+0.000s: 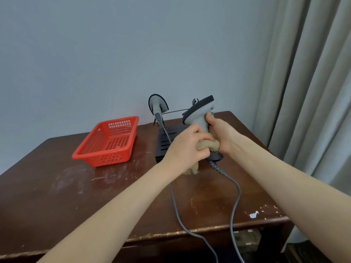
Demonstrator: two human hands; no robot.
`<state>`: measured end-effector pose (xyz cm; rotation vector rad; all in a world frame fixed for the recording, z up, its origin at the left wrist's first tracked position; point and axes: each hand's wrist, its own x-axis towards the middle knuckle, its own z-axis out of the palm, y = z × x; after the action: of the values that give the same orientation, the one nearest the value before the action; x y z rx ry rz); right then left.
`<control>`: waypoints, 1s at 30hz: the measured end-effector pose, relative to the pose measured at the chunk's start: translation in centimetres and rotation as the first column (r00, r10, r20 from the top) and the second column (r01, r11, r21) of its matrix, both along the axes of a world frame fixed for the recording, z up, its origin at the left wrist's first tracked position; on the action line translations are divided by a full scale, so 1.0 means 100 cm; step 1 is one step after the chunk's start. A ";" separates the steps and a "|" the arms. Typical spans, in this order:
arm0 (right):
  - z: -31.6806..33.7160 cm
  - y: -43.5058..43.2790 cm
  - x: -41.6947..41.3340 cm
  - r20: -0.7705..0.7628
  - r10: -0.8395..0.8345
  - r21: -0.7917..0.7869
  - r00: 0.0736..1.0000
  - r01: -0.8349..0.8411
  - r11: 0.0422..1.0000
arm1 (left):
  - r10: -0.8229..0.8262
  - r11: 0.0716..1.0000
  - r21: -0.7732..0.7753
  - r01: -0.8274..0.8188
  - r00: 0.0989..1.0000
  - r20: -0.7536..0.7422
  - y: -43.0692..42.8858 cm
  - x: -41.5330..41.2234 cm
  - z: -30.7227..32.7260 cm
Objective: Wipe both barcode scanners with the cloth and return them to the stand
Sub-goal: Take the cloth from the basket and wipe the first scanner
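1. Tan fuzzy cloth [208, 145] was bunched up in the left hand [186, 147], fingers curled round it and pressing it onto the lower handle of the grey scanner [199, 112].
2. The right hand [222, 133] was wrapped round that same handle from the other side, just above the cloth. The scanner stood roughly upright between the hands, black head on top and tilted.
3. Its coiled cable [239, 192] dropped from under both hands and ran across the brown wooden table [57, 186] to the near edge.
4. Just left of the grip and further back, the second scanner [158, 108] sat on the black stand [165, 141], head up, handle pointing down.
5. Well left of the hands was a red plastic basket [108, 141], and off to the right of the grip, a grey curtain [313, 92].
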<state>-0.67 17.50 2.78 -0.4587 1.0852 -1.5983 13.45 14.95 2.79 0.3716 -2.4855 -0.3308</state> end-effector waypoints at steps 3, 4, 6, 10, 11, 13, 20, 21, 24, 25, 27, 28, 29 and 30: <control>0.000 -0.001 0.006 -0.013 0.007 -0.025 1.000 -0.007 1.000 | 0.104 0.994 -0.010 -0.106 0.990 -0.096 -0.017 -0.002 0.010; 0.000 -0.002 0.008 -0.014 0.010 -0.044 1.000 -0.010 0.999 | 0.153 0.988 0.015 -0.153 0.979 -0.137 -0.023 -0.002 0.014; 0.002 -0.002 0.009 -0.008 0.013 -0.060 1.000 -0.014 0.998 | 0.192 0.981 0.048 -0.186 0.967 -0.171 -0.026 -0.004 0.015; 0.005 0.001 0.003 0.016 -0.010 0.018 1.000 0.009 1.000 | 0.064 0.998 0.007 -0.063 0.989 -0.132 -0.009 -0.003 -0.001; 0.005 0.002 0.001 0.016 -0.016 0.037 1.000 0.016 0.999 | 0.021 1.000 0.004 -0.020 0.993 -0.116 -0.005 -0.001 -0.007; 0.002 0.002 -0.002 0.014 -0.017 0.055 1.000 0.017 0.998 | -0.027 1.000 0.013 0.028 0.996 -0.081 -0.001 0.003 -0.014; 0.003 0.003 0.004 0.080 0.033 -0.035 0.996 -0.030 0.999 | 0.155 0.986 0.088 -0.142 0.973 -0.171 -0.033 0.003 0.006; 0.003 0.004 0.005 0.092 0.033 -0.046 0.995 -0.029 0.999 | 0.185 0.980 0.114 -0.165 0.964 -0.192 -0.034 0.001 0.006; 0.004 0.004 0.003 0.099 0.022 -0.037 0.995 -0.019 0.999 | 0.147 0.986 0.112 -0.127 0.971 -0.189 -0.022 -0.001 -0.002; 0.004 0.005 0.002 0.093 0.015 -0.023 0.996 -0.013 1.000 | 0.097 0.992 0.095 -0.082 0.981 -0.168 -0.015 0.000 -0.006; 0.004 0.006 -0.001 0.074 -0.004 0.009 0.997 0.003 1.000 | -0.006 0.999 0.052 0.012 0.994 -0.113 -0.004 0.001 -0.011; 0.003 0.006 -0.002 0.067 -0.005 0.013 0.998 0.004 1.000 | -0.036 0.999 0.037 0.039 0.995 -0.093 -0.003 0.002 -0.011; 0.003 0.007 -0.001 0.063 -0.002 0.011 0.998 0.001 1.000 | -0.041 0.999 0.022 0.043 0.996 -0.084 -0.005 0.001 -0.008; 0.004 0.007 0.001 0.063 0.007 0.007 0.998 -0.007 1.000 | -0.022 1.000 0.007 0.023 0.996 -0.085 -0.009 -0.001 -0.005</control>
<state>-0.59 18.24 3.17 -0.4046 1.0404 -1.5923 13.37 14.08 2.32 0.3267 -2.4073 -0.3582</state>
